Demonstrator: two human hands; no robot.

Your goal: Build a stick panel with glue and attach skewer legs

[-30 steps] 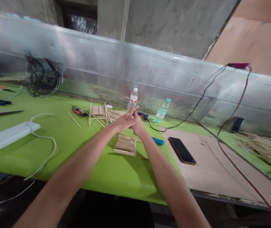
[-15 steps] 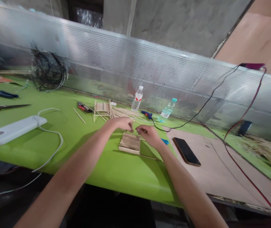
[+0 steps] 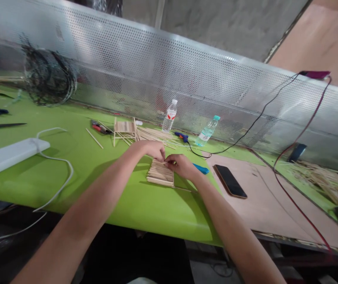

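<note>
Stick panel (image 3: 160, 174) left of the phone (image 3: 230, 181): looks light, stiff, fragile, best held by its edges, with left fingers (image 3: 162, 152) and right fingers (image 3: 171, 158) bent close, cannot tell if grasping.

Pale glare streaks the metal mesh (image 3: 186, 75), while soft shadows (blurry-edged) darken the green table (image 3: 130, 209).
</note>
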